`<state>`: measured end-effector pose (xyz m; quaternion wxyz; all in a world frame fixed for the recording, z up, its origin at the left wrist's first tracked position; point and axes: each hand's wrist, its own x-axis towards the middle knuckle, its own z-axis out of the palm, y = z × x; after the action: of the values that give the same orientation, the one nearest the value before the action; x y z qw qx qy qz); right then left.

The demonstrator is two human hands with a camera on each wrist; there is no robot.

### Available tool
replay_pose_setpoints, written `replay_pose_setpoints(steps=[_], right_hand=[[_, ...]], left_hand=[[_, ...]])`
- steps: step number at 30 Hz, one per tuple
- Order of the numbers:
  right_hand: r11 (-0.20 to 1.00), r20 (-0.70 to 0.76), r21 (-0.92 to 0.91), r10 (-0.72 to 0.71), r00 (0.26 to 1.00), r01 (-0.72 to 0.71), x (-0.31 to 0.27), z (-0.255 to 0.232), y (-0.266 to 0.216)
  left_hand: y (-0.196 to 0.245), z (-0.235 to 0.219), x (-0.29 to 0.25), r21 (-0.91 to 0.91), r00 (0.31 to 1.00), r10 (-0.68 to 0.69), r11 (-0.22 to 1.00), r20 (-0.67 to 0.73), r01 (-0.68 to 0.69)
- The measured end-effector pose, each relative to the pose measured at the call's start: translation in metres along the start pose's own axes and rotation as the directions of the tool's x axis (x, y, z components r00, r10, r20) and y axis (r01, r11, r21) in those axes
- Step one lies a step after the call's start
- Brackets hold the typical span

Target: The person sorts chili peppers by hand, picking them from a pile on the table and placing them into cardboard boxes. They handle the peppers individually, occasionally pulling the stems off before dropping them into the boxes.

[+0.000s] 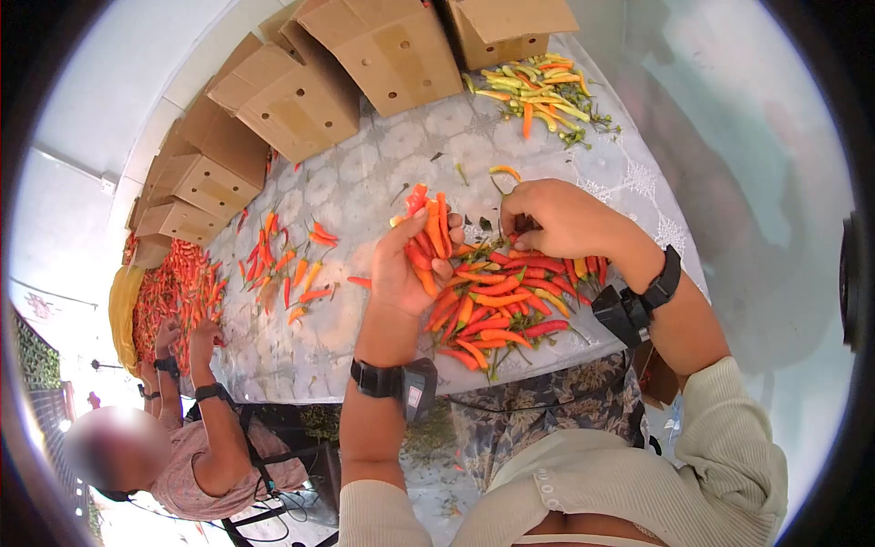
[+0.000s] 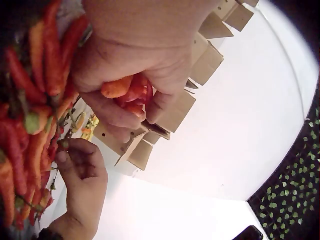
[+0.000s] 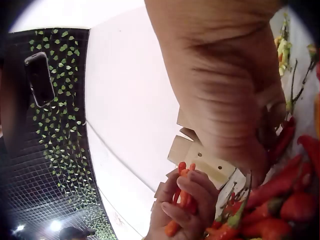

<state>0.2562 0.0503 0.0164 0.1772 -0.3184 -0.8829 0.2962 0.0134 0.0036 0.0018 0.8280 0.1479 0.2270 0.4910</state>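
My left hand [image 1: 398, 269] grips a small bunch of red and orange chili peppers [image 1: 437, 230], their tips sticking up past the fingers. In the left wrist view the bunched chilies [image 2: 131, 93] show between the curled fingers and thumb. A heap of red and orange chilies [image 1: 497, 305] with green stems lies right below both hands. At the heap's far edge, my right hand [image 1: 565, 219] bends its fingers down and pinches a red chili [image 3: 284, 140] near its stem end; the fingers partly hide it. One yellow-orange chili [image 1: 504, 170] lies just beyond this hand.
Cardboard boxes [image 1: 392, 64] line the table's far side. Yellow-green chilies [image 1: 538, 91] are piled at the back right. Scattered chilies [image 1: 283, 264] lie left of my left hand. Another person [image 1: 214, 447] works at a big red heap [image 1: 178, 296] on the far left. Patterned plastic covers the table [image 1: 365, 173].
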Motion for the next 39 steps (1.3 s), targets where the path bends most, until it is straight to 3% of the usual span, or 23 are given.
replay_pose_setpoints(steps=[3, 6, 9, 12, 15, 18, 21, 27, 32, 39], right_hand=[[0.999, -0.211, -0.038, 0.019, 0.977, -0.028, 0.001, 0.000, -0.003], [0.947, -0.290, 0.303, 0.195, 0.937, -0.103, 0.006, -0.007, -0.010], [0.647, -0.119, 0.760, 0.224, 0.967, -0.056, 0.006, -0.008, -0.014], [0.516, -0.020, 0.855, 0.140, 0.990, -0.056, 0.008, 0.000, -0.021], [0.619, -0.073, 0.784, 0.164, 0.984, -0.045, 0.010, 0.009, -0.023], [0.711, -0.233, 0.697, 0.108, 0.966, 0.088, 0.014, 0.017, -0.017], [0.657, -0.212, 0.753, 0.190, 0.959, 0.036, 0.016, 0.018, -0.013], [0.741, -0.263, 0.669, 0.166, 0.951, 0.056, 0.015, 0.019, -0.017], [0.929, -0.495, 0.327, 0.014, 0.869, 0.172, 0.010, 0.016, -0.032], [0.944, -0.653, -0.129, -0.311, 0.691, 0.303, 0.011, 0.022, -0.031]], left_hand=[[0.001, 0.004, -0.002, 0.023, 0.999, 0.023, 0.999, -0.028, -0.022], [0.000, 0.006, -0.003, 0.033, 0.996, 0.045, 0.999, -0.076, -0.043], [-0.001, 0.005, -0.001, 0.061, 0.998, 0.047, 0.997, -0.044, -0.044], [-0.007, 0.013, -0.004, 0.211, 0.990, 0.102, 0.974, -0.098, -0.079], [-0.013, 0.021, -0.006, 0.317, 0.985, 0.141, 0.943, -0.104, -0.102], [-0.014, 0.026, -0.007, 0.392, 0.991, 0.112, 0.917, -0.073, -0.075], [-0.013, 0.026, -0.006, 0.382, 0.993, 0.104, 0.921, -0.056, -0.075], [-0.013, 0.025, -0.007, 0.459, 0.995, 0.093, 0.886, -0.043, -0.063], [-0.014, 0.024, -0.005, 0.480, 0.995, 0.081, 0.876, -0.052, -0.046], [-0.014, 0.025, -0.004, 0.492, 0.991, 0.111, 0.869, -0.070, -0.062]])
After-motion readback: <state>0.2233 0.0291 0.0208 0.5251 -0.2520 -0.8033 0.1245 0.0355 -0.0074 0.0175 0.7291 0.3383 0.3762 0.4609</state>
